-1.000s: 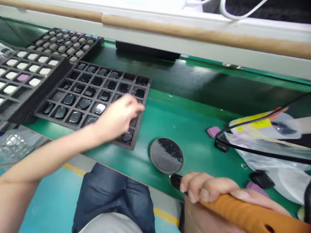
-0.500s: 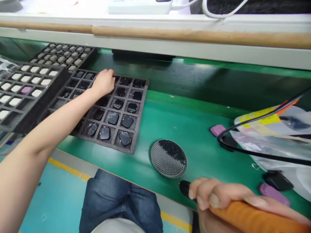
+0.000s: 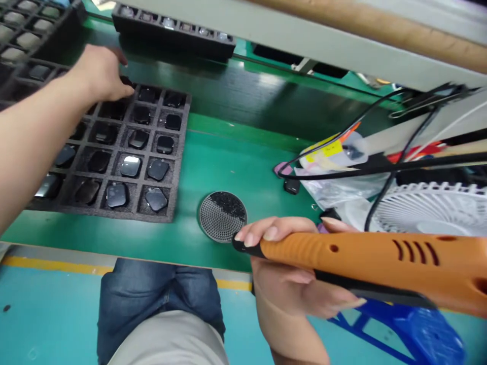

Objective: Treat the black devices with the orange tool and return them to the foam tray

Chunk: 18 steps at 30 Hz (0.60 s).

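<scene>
My left hand (image 3: pixel 99 73) is over the back row of a dark foam tray (image 3: pixel 178 152), thumb and fingers around a dark piece (image 3: pixel 125 80), mostly hidden. Glossy black pieces shaped like square watch cases, such as this one (image 3: pixel 155 199), sit in the tray's compartments. At the right, my right hand (image 3: pixel 289 253) grips an orange handheld power tool (image 3: pixel 365 258) with vent slots and a ridged handle. Its black narrow end points left, close to a round grey perforated disc (image 3: pixel 218 220) partly covered with black bits.
Another foam tray (image 3: pixel 173 43) is at the back, and one with pale pieces (image 3: pixel 28 38) at far left. Cables (image 3: pixel 342 175), a clear plastic bag (image 3: pixel 327 190) and a white fan (image 3: pixel 429 208) crowd the right. A shelf edge (image 3: pixel 266 40) overhangs the back. A blue stool (image 3: pixel 414 329) stands below.
The view has swung right. My right hand has raised the orange tool, bringing more of its body into sight. My left hand remains at the tray's back row, with thumb and fingers wider apart.
</scene>
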Motion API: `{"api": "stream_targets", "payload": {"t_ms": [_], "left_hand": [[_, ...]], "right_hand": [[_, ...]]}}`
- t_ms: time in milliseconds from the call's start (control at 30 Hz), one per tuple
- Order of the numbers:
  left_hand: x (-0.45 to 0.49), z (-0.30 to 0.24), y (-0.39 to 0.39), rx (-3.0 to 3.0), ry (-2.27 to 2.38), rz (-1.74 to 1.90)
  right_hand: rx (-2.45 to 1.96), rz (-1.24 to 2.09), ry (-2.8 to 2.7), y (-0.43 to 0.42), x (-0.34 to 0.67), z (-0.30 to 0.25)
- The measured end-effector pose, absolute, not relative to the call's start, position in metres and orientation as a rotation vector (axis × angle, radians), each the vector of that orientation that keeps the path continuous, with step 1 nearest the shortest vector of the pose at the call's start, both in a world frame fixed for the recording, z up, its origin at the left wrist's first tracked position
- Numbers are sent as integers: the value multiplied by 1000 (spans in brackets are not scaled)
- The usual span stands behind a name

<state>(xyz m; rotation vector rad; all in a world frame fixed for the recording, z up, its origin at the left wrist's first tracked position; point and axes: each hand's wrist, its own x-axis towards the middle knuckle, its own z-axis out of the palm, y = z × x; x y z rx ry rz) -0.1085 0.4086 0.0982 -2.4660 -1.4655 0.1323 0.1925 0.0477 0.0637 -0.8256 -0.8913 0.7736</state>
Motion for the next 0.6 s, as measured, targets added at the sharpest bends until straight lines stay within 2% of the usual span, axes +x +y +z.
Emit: {"api": "stream_targets", "payload": {"t_ms": [100, 200, 367, 467, 600], "left_hand": [[-102, 121, 351, -2447, -1577, -281], [-89, 127, 253, -2565, -1507, -445], [-64, 78, 88, -3062, -1167, -737], [-49, 42, 44, -3231, -1036, -745], [-37, 14, 34, -3202, -1191, -866]], "right_hand": [[-832, 862, -913, 44, 191, 64], [-872, 961, -915, 38, 189, 66], [-928, 1004, -870, 32, 187, 66], [-925, 1016, -912, 34, 191, 63], [-909, 1009, -998, 38, 192, 58]]}}
